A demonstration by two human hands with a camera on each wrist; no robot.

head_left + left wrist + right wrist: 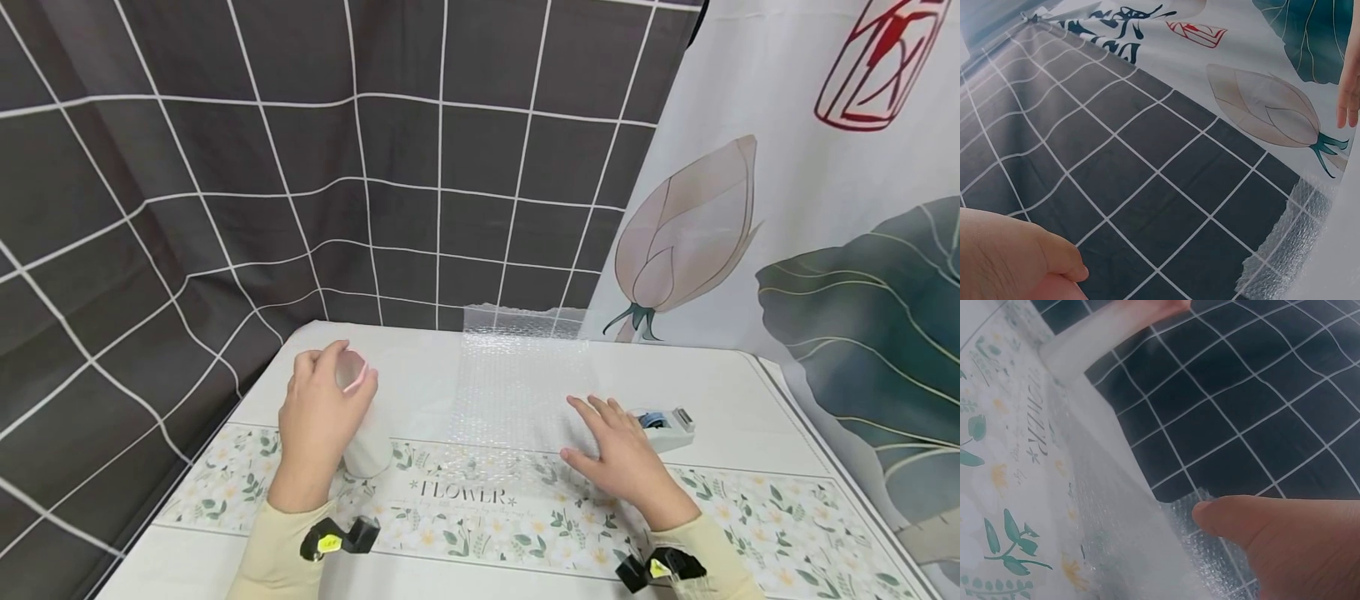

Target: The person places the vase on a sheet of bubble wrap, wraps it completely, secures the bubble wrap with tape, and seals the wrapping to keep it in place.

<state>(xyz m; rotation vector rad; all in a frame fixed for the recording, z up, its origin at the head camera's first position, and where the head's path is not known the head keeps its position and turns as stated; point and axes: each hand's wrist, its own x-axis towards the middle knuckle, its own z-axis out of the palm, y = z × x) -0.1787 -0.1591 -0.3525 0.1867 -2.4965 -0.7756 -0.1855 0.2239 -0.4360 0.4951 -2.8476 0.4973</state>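
Observation:
A tall white vase (367, 450) with a pink rim stands at the left of the table; its kind is partly hidden by my left hand (322, 417), which grips it around the top. In the right wrist view the white vase (1082, 353) shows its lower body on the table. A sheet of clear bubble wrap (517, 387) lies across the middle, its far end over the table's back edge. My right hand (622, 458), fingers spread and fairly straight, is at the sheet's right side and holds nothing. Whether it touches the sheet I cannot tell.
Just beyond my right hand sits a white tape dispenser (675, 435) with a blue roll. A flower-printed cloth (780, 517) covers the table (712, 375). A dark gridded curtain (397, 142) hangs behind and left, a white printed curtain (780, 167) on the right.

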